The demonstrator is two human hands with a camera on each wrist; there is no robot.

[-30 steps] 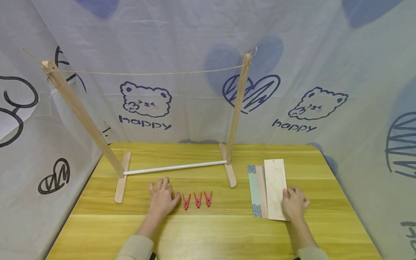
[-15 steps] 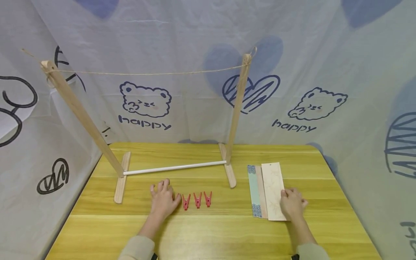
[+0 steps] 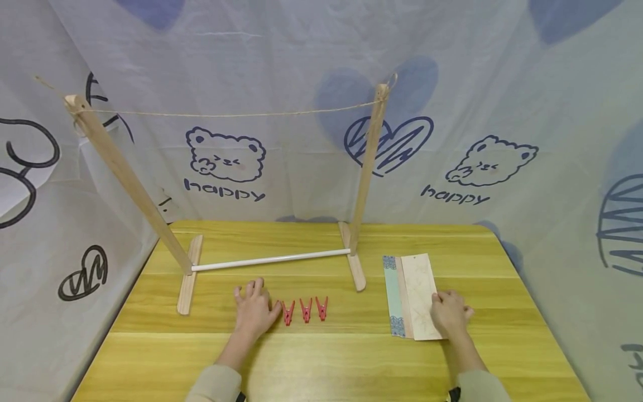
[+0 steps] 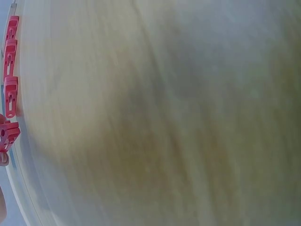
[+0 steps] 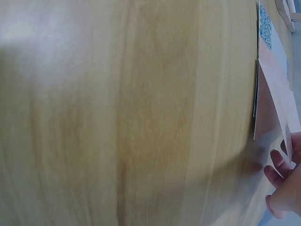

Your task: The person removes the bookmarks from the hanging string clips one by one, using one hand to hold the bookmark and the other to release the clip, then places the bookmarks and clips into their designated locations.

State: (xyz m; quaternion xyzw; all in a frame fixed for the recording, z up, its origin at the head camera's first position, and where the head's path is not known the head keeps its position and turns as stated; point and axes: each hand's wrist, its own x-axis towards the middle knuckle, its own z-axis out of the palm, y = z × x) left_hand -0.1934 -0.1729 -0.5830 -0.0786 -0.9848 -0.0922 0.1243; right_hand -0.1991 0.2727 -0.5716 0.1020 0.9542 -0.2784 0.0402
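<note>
Near the table's middle my left hand pinches a red clothespin between thumb and finger; in the head view the hand hides it. Right beside it, several more red clothespins lie in a row. My right hand pinches the right edge of a long cream card with a small hole at its top. This card tilts over a pinkish card, its held edge raised in the right wrist view. Left of these is a pale green card with blue patterned ends.
A wooden stand rises at the back left, with a left post, a right post and a white rod joining their feet. Thin twine runs between the post tops. A printed cloth hangs behind the wooden table.
My right hand has shifted slightly left with the cream card, which covers more of the pinkish card. The left hand has barely moved; its red clothespin has gone out of sight in the head view.
</note>
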